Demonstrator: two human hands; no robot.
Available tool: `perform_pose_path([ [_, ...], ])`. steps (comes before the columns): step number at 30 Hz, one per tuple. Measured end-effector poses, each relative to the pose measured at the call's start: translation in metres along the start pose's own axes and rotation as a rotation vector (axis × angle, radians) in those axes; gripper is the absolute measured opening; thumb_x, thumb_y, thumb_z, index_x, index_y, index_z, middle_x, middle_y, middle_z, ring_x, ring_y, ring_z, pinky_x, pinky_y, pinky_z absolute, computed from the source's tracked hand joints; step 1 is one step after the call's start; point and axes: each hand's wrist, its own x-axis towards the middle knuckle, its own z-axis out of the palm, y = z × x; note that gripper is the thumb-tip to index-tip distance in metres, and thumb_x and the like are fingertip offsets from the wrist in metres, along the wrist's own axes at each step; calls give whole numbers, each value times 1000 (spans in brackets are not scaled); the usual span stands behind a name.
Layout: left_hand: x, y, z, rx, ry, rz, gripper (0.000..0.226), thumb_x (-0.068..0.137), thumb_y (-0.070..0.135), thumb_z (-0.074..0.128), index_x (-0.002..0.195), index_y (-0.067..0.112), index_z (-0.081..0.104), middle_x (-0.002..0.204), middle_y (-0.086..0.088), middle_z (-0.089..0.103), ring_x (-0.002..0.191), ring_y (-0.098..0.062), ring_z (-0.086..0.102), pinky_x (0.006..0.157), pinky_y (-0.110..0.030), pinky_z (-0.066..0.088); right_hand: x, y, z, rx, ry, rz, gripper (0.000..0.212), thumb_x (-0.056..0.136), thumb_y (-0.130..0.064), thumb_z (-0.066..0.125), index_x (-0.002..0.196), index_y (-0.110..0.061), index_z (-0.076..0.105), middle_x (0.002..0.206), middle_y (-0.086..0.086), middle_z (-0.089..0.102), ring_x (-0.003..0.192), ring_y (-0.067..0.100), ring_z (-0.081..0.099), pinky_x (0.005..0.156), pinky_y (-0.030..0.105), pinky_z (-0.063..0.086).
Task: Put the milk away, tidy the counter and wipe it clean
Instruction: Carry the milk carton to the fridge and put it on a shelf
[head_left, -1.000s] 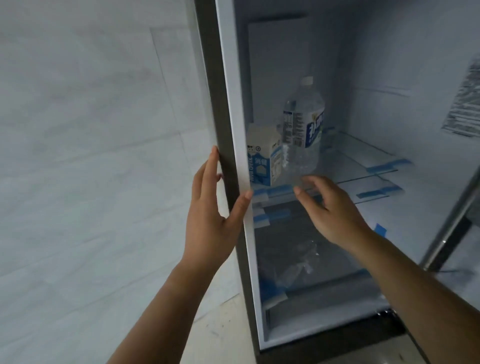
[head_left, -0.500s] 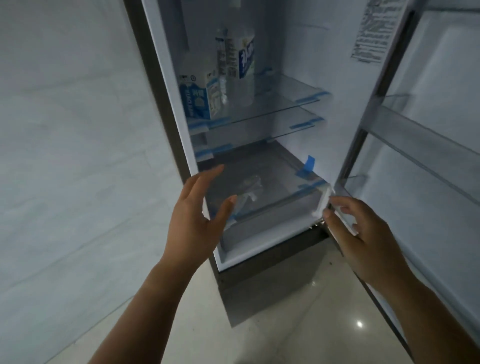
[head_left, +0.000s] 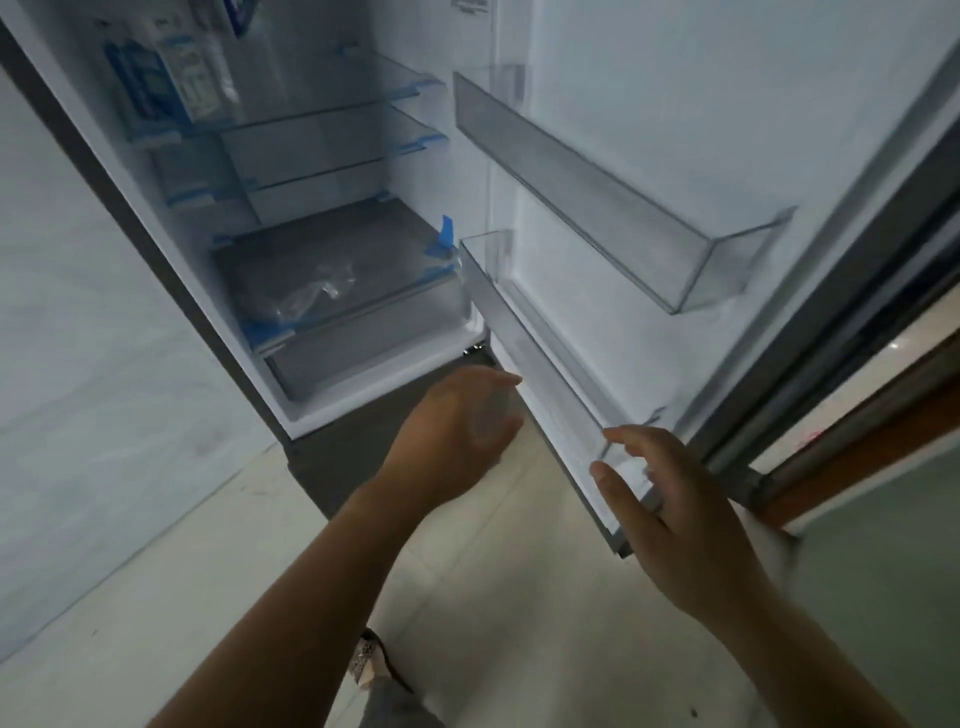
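Inside fridge (head_left: 460, 156), top shelf (head_left: 322, 98): milk carton (head_left: 140, 88) beside bottle (head_left: 208, 78). At fridge door bin (head_left: 545, 395): left grip (head_left: 457, 426), right grip (head_left: 665, 514), both apart. Pale floor (head_left: 493, 597) below.

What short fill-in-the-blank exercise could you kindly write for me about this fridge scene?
1. The fridge door stands ___.
2. Inside, the milk carton stands beside a clear plastic ___.
3. The door shows ___ clear bins.
4. The right hand is at the end of the ___ door bin.
Missing words: open; bottle; two; lower.
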Motion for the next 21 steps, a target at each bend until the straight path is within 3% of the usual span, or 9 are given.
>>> perform_pose_path([
  [3, 6, 31, 43, 13, -15, 43, 42, 87, 37, 58, 128, 30, 49, 136, 5, 49, 126, -11, 42, 106, -25, 30, -15, 25, -23, -20, 14, 48, 50, 82, -59, 42, 120, -28, 52, 117, -13, 58, 103, -1, 51, 80, 14, 40],
  [6, 23, 46, 81, 106, -51, 75, 46, 88, 38, 57, 132, 30, 46, 143, 4, 43, 135, -14, 33, 108, -28, 24, -12, 39, -41, -39, 32, 87, 51, 82, -55, 41, 121, -24, 52, 119, -4, 59, 105, 7, 51, 82, 22, 42],
  [11, 31, 32, 118, 342, -151, 101, 37, 90, 41, 51, 122, 23, 55, 134, 2, 52, 136, -17, 31, 107, -41, 36, 8, 53, -61, -25, 52, 54, 54, 84, -56, 43, 119, -16, 52, 109, 0, 61, 103, 19, 58, 84, 38, 52],
  [18, 7, 3, 95, 376, -59, 129, 25, 90, 24, 54, 115, 22, 56, 130, 3, 49, 133, -11, 34, 99, -38, 46, 13, 39, -57, 24, -71, -78, 51, 87, -55, 46, 120, -17, 53, 102, -6, 64, 96, 10, 60, 80, 29, 52],
  [21, -7, -18, 71, 380, -66, 77, 30, 90, 20, 56, 120, 21, 53, 138, 1, 44, 133, -14, 38, 105, -37, 41, 7, 24, -45, 50, -163, -175, 55, 82, -59, 41, 119, -22, 54, 103, -12, 64, 97, 2, 58, 80, 10, 46],
])
